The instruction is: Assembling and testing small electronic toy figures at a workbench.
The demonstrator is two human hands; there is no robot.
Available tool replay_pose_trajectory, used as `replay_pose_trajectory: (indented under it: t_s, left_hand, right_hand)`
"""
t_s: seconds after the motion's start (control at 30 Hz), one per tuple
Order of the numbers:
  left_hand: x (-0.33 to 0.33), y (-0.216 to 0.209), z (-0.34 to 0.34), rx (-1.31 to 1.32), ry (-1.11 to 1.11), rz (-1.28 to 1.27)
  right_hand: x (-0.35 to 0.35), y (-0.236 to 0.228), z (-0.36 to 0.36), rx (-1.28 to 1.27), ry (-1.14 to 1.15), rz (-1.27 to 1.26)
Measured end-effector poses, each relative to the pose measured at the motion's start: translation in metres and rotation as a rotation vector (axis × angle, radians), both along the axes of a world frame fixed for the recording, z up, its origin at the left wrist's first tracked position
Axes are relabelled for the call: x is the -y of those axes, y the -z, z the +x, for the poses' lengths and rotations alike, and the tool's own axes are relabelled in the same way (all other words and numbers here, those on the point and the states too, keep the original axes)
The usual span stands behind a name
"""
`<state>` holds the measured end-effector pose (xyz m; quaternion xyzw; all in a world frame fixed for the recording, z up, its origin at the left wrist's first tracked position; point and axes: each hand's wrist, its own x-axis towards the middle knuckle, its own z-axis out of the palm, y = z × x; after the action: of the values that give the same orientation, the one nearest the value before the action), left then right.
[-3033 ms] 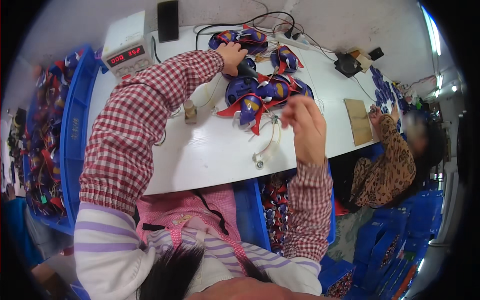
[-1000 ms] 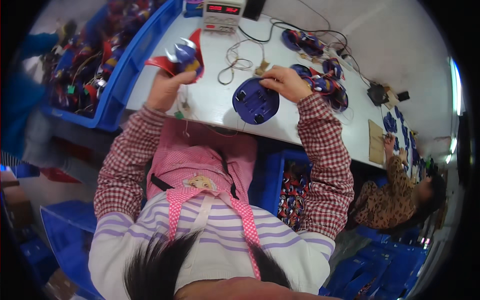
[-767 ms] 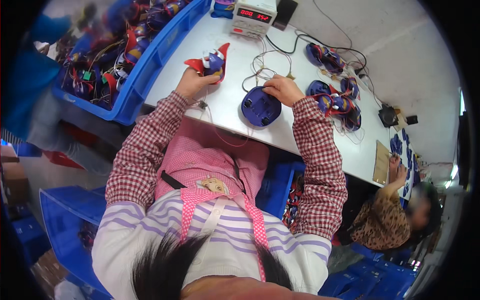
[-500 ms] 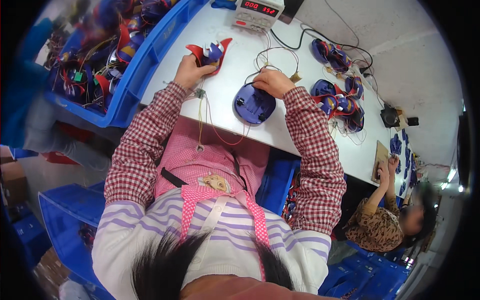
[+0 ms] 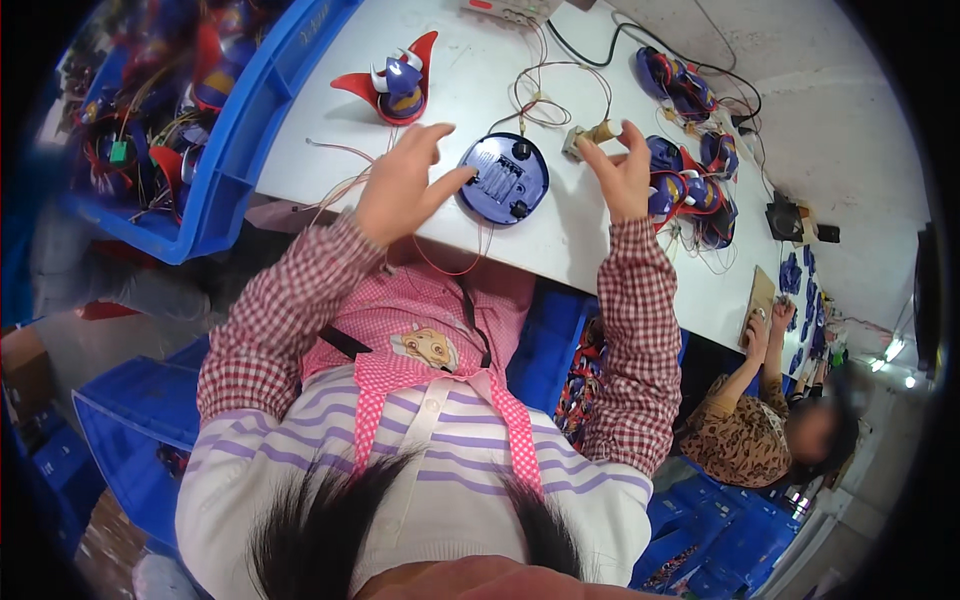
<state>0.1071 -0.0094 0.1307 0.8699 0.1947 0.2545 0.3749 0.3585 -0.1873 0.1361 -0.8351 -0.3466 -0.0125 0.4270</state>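
My left hand (image 5: pixel 405 190) is open, thumb and fingers apart, beside a round blue plastic base (image 5: pixel 492 205). Black wheels and a recessed compartment show on the upward face of that base. Between the thumb and forefinger of my right hand (image 5: pixel 622 180) is a small tan, block-like part (image 5: pixel 592 136), whose exact kind I cannot make out; thin wires run close to it. Beyond my left hand a toy figure (image 5: pixel 402 82) with a red winged collar, white horns and a purple body stands upright on the white table (image 5: pixel 330 105).
At the left, a blue crate (image 5: pixel 255 130) is heaped with similar wired figures. More figures (image 5: pixel 690 195) lie right of my right hand. Loose wires (image 5: pixel 530 95) and a power supply (image 5: pixel 510 8) are at the back. Another person (image 5: pixel 750 430) works farther right.
My left hand has let go of the toy figure and come nearer the base. My right hand has left the base, moved right and taken hold of the tan part.
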Motion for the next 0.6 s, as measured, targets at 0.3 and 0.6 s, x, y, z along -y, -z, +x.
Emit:
replay_pose_trajectory:
  t_s: [0.3, 0.6]
  left_hand:
    - [-0.018, 0.010, 0.047, -0.193, 0.090, 0.055]
    - [-0.001, 0.011, 0.053, -0.106, 0.065, 0.072]
  right_hand:
    - [-0.017, -0.047, -0.027, -0.590, -0.140, 0.243]
    - [-0.024, -0.025, -0.097, 0.096, -0.323, 0.137]
